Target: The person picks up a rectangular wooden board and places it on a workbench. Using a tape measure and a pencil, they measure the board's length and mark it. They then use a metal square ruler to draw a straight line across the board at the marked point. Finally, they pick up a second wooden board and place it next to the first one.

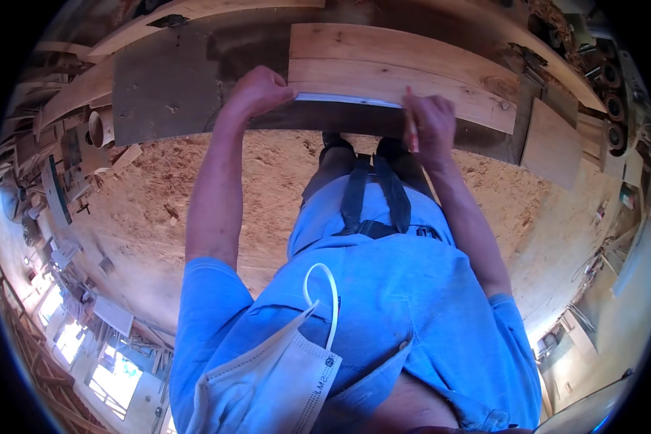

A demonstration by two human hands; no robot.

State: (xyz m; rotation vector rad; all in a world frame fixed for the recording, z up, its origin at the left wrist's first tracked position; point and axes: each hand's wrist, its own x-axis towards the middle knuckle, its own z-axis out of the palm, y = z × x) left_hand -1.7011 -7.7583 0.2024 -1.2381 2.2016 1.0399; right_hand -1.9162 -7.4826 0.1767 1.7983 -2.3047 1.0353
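A pale wooden plank (398,52) with a lengthwise line lies across the dark work surface in front of me. Along its near edge runs a thin white strip that looks like a measuring tape (351,99). At the plank's left end, my left hand (257,92) is closed, with thumb and finger pinching the strip's end. My right hand (432,129) is closed around a slim orange-red pencil (412,134), held upright against the near edge where the strip's right end disappears. Whether these fingers also grip the strip is hidden.
A smaller board (552,143) lies at the right end of the dark work surface (166,94). Wood shavings (152,181) cover the floor around my legs. Long boards (202,10) lie beyond the surface. A round tube-like piece (100,128) sits at the left.
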